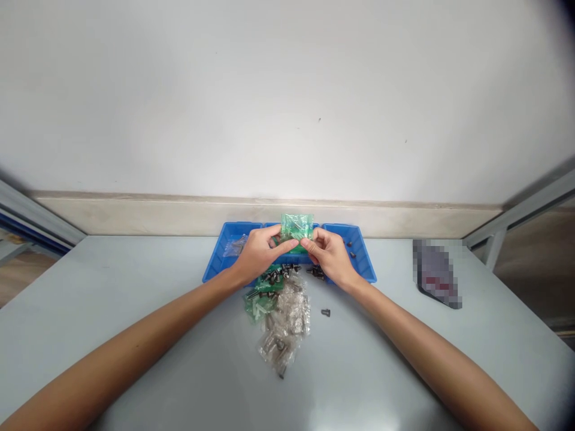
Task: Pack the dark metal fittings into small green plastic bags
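A small green see-through plastic bag [297, 226] is pinched between my two hands, with pale slender pieces showing inside it. My left hand [260, 250] grips its left side, thumb across the front. On the right side, my right hand [330, 254] holds the lower edge between thumb and fingers. Both hands are above a row of blue bins. The left blue bin [215, 257] has a clear bag [234, 245] in it. A few dark screws lie in the right blue bin [365, 263]. The middle blue bin [291, 258] is partly hidden by my hands.
Clear plastic bags [291, 311] are heaped in front of the bins, beside green bags [260, 305] and dark screws [274, 275]. A single dark screw [326, 312] lies right of the heap. A blurred dark object [438, 275] rests on the table's right. A wall stands behind.
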Motion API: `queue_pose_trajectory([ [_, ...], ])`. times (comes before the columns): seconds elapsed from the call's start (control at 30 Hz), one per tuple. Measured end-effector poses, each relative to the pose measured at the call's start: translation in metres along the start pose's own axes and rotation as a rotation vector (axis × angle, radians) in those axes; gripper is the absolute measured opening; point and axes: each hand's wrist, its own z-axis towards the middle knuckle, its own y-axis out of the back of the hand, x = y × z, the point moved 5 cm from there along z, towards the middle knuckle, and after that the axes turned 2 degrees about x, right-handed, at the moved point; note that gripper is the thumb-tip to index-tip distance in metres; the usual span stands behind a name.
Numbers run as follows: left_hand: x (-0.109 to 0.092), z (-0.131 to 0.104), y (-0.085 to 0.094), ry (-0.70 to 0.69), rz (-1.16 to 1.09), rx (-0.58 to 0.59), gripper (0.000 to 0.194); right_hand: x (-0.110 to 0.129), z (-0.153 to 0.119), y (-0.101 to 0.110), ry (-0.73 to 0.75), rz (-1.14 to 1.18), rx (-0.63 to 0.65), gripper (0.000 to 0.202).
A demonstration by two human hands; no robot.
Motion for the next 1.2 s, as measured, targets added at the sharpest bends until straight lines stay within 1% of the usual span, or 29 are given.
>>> queue_pose_trajectory([
  [0.23,-0.0055,-0.0013,0.001,-0.037,0.003,0.006,0.031,-0.0025,0.0006,0.0012,0.018,-0.065,0.01,0.048],
  [0.47,-0.0071,-0.0007,0.0018,-0.049,-0.011,-0.024,0.029,-0.0026,-0.0006,0.001,0.003,-0.06,0.013,0.027],
  [0.73,-0.0069,-0.0018,0.0011,-0.034,-0.045,-0.021,0.028,0.0004,-0.0013,0.0012,0.023,-0.071,0.009,0.035],
  [0.87,-0.0054,-0.0012,0.0024,-0.03,0.004,-0.05,0.029,0.003,-0.0018,0.0013,0.024,-0.069,0.006,0.034],
  [1.03,-0.0055,-0.0004,0.0036,-0.063,0.046,-0.042,0.03,0.002,-0.0013,0.0005,0.003,-0.057,0.017,0.026],
  [1.2,-0.006,-0.0018,0.0038,-0.145,0.016,-0.059,0.029,0.0044,-0.0014,-0.0014,-0.008,-0.075,0.032,0.019],
])
